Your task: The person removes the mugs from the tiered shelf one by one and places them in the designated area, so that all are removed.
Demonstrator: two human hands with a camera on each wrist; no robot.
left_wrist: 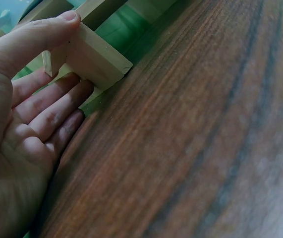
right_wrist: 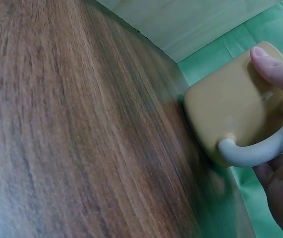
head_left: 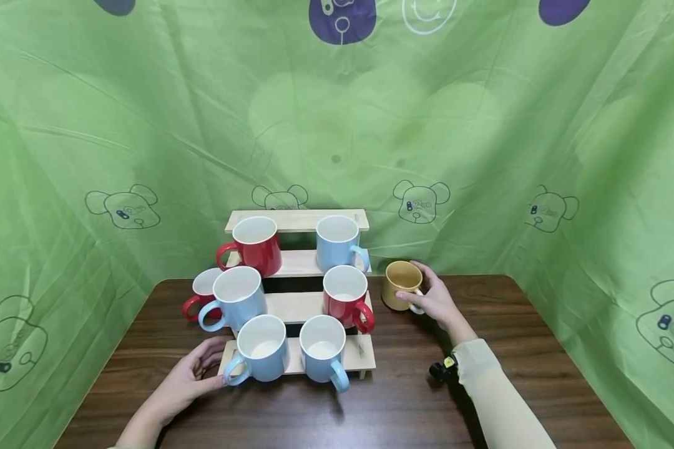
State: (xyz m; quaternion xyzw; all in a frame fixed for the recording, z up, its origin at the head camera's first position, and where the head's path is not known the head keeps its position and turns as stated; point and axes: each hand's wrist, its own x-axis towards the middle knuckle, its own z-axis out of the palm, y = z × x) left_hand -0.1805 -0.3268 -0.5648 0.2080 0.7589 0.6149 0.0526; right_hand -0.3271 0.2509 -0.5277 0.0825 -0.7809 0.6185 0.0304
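A stepped wooden shelf (head_left: 289, 305) stands on the table with mugs on its lower three steps. At its front left corner my left hand (head_left: 188, 380) grips the bottom step, the thumb on the edge and the fingers by the side support (left_wrist: 94, 62). To the right of the shelf, my right hand (head_left: 435, 299) holds a gold mug (head_left: 395, 290) with a white handle (right_wrist: 260, 151). Its thumb lies on the mug's outer wall near the rim; the other fingers are partly hidden. The mug is upright, at or just above the table.
Two light blue mugs (head_left: 262, 349) stand on the bottom step. Above are a light blue mug (head_left: 241, 302), a red mug (head_left: 339, 305), another red mug (head_left: 261, 252) and another blue mug (head_left: 334, 249). A red mug (head_left: 202, 293) is left of the shelf. Green cloth (head_left: 455, 125) hangs behind.
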